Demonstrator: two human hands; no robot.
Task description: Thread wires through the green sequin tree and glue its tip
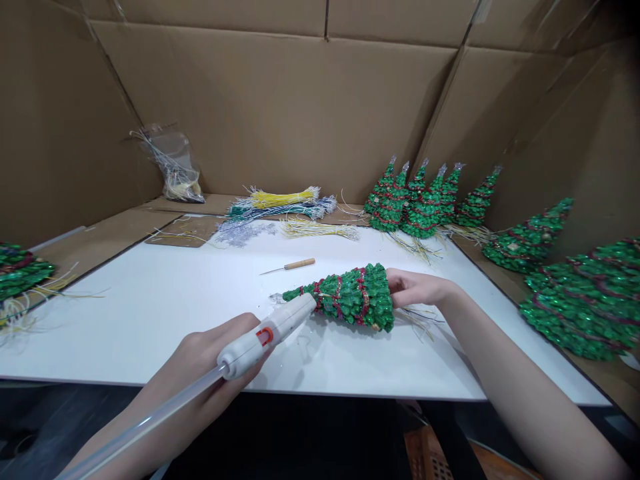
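Observation:
My left hand (220,353) is wrapped round a white hot glue gun (267,337) with a clear glue stick (150,420) sticking out of its back. The gun's front end overlaps a small green Christmas tree (355,297) with red garlands, which lies on its side, tip to the left. I cannot tell whether the nozzle touches it. At the tree's wide base is my right hand (415,288), closed on the rim, its fingertips hidden inside or behind it. Thin wires (423,320) trail from the base onto the white board (200,320).
An awl (299,264) with a wooden handle lies beyond the tree. Wire bundles (285,197) and a plastic bag (175,167) sit at the back. Several finished-looking trees (425,207) stand back right, with a larger one (585,300) nearer. Another tree (23,270) is at left. Cardboard walls (275,107) enclose the board.

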